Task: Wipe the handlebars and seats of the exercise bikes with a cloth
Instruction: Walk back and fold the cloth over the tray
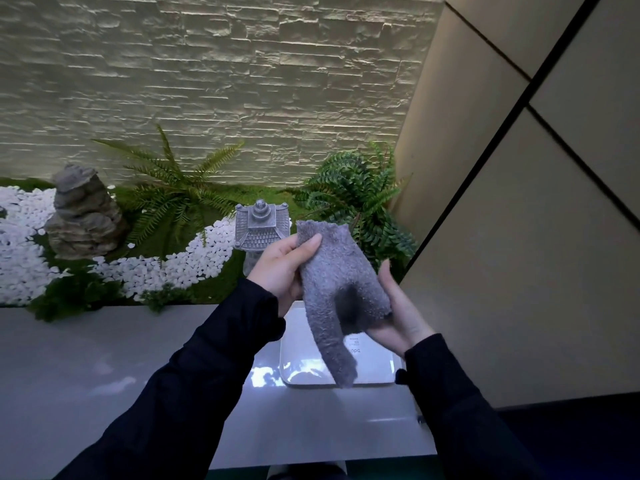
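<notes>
A grey fluffy cloth (337, 278) hangs between my two hands above a grey ledge. My left hand (282, 268) pinches its upper left corner with the thumb on top. My right hand (398, 308) holds the cloth's lower right edge from underneath, fingers curled behind it. A loose tail of the cloth droops down toward the ledge. No exercise bike, handlebar or seat is in view.
A white glossy scale (374, 370) lies on the grey ledge (104, 358) under the cloth. Behind the ledge is a decorative garden bed with white pebbles (194, 258), a rock pile (83, 216), a small stone lantern (261, 226) and ferns (356, 195). A beige panelled wall (519, 237) stands at right.
</notes>
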Demonstrator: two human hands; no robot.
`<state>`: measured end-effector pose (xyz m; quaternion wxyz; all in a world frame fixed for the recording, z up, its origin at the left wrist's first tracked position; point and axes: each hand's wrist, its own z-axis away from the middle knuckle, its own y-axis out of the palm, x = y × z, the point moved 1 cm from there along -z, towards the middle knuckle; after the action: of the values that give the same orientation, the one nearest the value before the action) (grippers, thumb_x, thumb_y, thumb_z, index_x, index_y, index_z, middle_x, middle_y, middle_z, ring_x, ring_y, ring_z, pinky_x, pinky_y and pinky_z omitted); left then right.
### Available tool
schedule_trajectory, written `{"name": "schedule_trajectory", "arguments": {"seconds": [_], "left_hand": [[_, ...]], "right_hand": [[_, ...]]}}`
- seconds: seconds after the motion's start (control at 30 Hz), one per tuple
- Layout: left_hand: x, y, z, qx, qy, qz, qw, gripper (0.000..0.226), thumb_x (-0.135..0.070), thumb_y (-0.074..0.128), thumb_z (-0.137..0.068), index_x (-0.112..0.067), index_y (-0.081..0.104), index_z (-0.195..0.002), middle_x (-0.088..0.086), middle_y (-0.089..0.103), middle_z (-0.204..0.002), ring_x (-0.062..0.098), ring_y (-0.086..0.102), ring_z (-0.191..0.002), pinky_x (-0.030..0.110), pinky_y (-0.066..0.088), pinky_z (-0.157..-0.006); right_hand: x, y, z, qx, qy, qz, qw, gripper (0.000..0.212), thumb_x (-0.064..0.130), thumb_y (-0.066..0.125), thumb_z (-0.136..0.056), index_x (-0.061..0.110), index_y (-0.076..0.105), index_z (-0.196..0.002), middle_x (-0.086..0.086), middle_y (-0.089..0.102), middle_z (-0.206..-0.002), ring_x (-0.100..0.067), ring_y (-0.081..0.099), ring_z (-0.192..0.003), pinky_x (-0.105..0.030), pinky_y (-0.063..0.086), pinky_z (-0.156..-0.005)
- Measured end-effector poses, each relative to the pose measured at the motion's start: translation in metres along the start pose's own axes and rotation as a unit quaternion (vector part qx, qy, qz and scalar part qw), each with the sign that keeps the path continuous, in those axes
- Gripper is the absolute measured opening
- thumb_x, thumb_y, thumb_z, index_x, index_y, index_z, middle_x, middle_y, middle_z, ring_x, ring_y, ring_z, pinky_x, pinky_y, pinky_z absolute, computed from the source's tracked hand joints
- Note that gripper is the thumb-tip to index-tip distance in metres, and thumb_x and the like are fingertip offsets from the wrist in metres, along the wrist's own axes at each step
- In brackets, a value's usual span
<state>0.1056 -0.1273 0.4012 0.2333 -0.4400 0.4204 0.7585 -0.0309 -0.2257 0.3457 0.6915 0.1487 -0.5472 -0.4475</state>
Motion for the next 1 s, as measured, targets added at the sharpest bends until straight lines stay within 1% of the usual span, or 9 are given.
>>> {"name": "schedule_trajectory", "arguments": {"seconds": [0.1, 0.2, 0.3, 0.4, 0.47, 0.63, 0.8, 0.93, 1.0], "left_hand": [[-0.005, -0.007, 0.000, -0.048, -0.019, 0.030, 0.998, 0.015, -0.010, 0.050, -0.094, -0.006, 0.064, -0.092, 0.005, 0.071, -0.078, 0.014, 0.068, -0.065, 0.026, 0.057, -0.061], [-0.004, -0.023, -0.005, -0.104, -0.044, 0.039, 0.993, 0.015, -0.010, 0.050, -0.095, -0.004, 0.063, -0.094, 0.010, 0.069, -0.083, 0.020, 0.066, -0.070, 0.033, 0.056, -0.067], [0.006, -0.039, -0.013, -0.131, -0.109, 0.061, 0.983, 0.032, -0.019, 0.049, -0.096, 0.004, 0.055, -0.117, 0.021, 0.063, -0.109, 0.030, 0.064, -0.092, 0.039, 0.052, -0.077], [0.024, -0.042, -0.010, -0.080, -0.202, 0.079, 0.973, 0.067, -0.050, 0.051, -0.089, -0.004, 0.040, -0.136, 0.022, 0.055, -0.130, 0.033, 0.061, -0.109, 0.041, 0.053, -0.079], [0.037, -0.038, -0.001, -0.034, -0.215, 0.036, 0.975, 0.078, -0.061, 0.053, -0.078, -0.013, 0.040, -0.137, 0.018, 0.061, -0.124, 0.031, 0.065, -0.103, 0.035, 0.056, -0.073], [0.051, -0.034, 0.014, -0.048, -0.043, 0.050, 0.997, 0.060, -0.020, 0.070, -0.071, -0.021, 0.052, -0.128, 0.012, 0.070, -0.108, 0.022, 0.069, -0.094, 0.026, 0.055, -0.071], [0.037, -0.033, 0.017, -0.078, 0.093, -0.181, 0.976, 0.034, 0.005, 0.070, -0.076, -0.023, 0.070, -0.094, 0.016, 0.071, -0.086, 0.015, 0.068, -0.082, 0.034, 0.056, -0.077], [0.026, -0.032, 0.018, -0.093, 0.124, -0.228, 0.961, 0.032, 0.005, 0.071, -0.077, -0.026, 0.071, -0.087, 0.034, 0.064, -0.085, 0.022, 0.061, -0.076, 0.040, 0.054, -0.078], [0.024, -0.034, 0.017, -0.104, 0.129, -0.239, 0.957, 0.033, 0.005, 0.072, -0.076, -0.027, 0.071, -0.084, 0.034, 0.064, -0.082, 0.022, 0.060, -0.074, 0.035, 0.052, -0.074]], "right_hand": [[-0.009, 0.001, 0.004, 0.022, -0.040, -0.009, 0.999, 0.080, 0.053, 0.081, -0.065, 0.021, 0.056, -0.133, -0.012, 0.054, -0.138, -0.028, 0.050, -0.128, -0.046, 0.044, -0.103], [-0.005, 0.005, 0.010, 0.028, -0.106, 0.032, 0.993, 0.076, 0.025, 0.079, -0.077, 0.031, 0.041, -0.143, -0.004, 0.050, -0.143, -0.028, 0.050, -0.129, -0.041, 0.049, -0.097], [-0.003, 0.011, 0.014, 0.026, -0.168, 0.139, 0.976, 0.074, 0.002, 0.062, -0.089, 0.040, 0.033, -0.145, 0.018, 0.057, -0.133, -0.030, 0.055, -0.123, -0.044, 0.051, -0.094], [0.001, 0.020, 0.015, -0.023, -0.225, 0.231, 0.946, 0.058, 0.004, 0.059, -0.091, 0.031, 0.044, -0.141, -0.006, 0.067, -0.120, -0.026, 0.064, -0.106, -0.038, 0.052, -0.091], [0.006, 0.024, 0.017, -0.059, -0.250, 0.246, 0.934, 0.048, 0.003, 0.059, -0.091, 0.024, 0.053, -0.134, -0.013, 0.068, -0.112, -0.022, 0.065, -0.098, -0.035, 0.053, -0.087], [0.017, 0.019, 0.022, -0.126, -0.257, 0.289, 0.913, 0.033, -0.003, 0.058, -0.090, 0.014, 0.062, -0.119, -0.008, 0.067, -0.104, -0.016, 0.063, -0.091, -0.029, 0.053, -0.080], [0.026, 0.015, 0.026, -0.109, -0.205, 0.361, 0.903, 0.031, -0.006, 0.064, -0.085, 0.015, 0.065, -0.108, -0.012, 0.061, -0.115, -0.014, 0.065, -0.093, -0.034, 0.058, -0.066], [0.032, 0.012, 0.024, -0.134, -0.198, 0.481, 0.844, 0.039, -0.011, 0.069, -0.078, 0.018, 0.067, -0.103, -0.002, 0.066, -0.110, -0.023, 0.061, -0.106, -0.044, 0.050, -0.093], [0.033, 0.012, 0.024, -0.154, -0.198, 0.494, 0.832, 0.040, -0.010, 0.070, -0.076, 0.020, 0.067, -0.103, 0.003, 0.067, -0.108, -0.019, 0.061, -0.105, -0.040, 0.050, -0.096]]}}
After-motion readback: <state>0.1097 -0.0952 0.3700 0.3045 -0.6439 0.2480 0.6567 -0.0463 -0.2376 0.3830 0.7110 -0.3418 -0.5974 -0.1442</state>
